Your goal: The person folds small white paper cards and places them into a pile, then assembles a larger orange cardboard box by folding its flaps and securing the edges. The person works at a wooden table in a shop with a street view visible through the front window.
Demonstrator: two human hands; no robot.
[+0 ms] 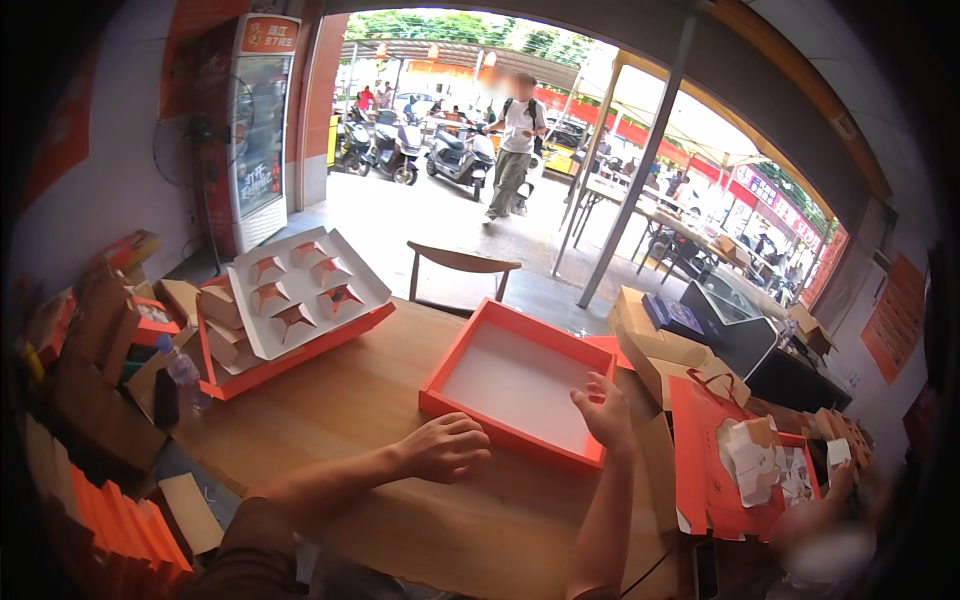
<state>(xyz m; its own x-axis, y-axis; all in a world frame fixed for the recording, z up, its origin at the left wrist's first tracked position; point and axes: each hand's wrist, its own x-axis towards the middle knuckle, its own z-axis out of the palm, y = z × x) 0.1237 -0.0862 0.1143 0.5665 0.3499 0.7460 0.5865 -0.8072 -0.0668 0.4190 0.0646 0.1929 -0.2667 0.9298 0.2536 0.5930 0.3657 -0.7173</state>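
on the wooden table (pixel 400 400) my left hand (pixel 442 447) rests loosely curled just beside the near rim of the empty orange box tray (pixel 515 380), its long side running away rightward, while my right hand (pixel 605 408), fingers spread, touches its right corner, nearer.

Daylight is pouring in through the wide doorway (pixel 500 150) and washing out the pavement beyond it, while the walls beside the doorway are sitting in dim shade, straight edges are bending toward the dark rim, and the lower right corner is blurring.
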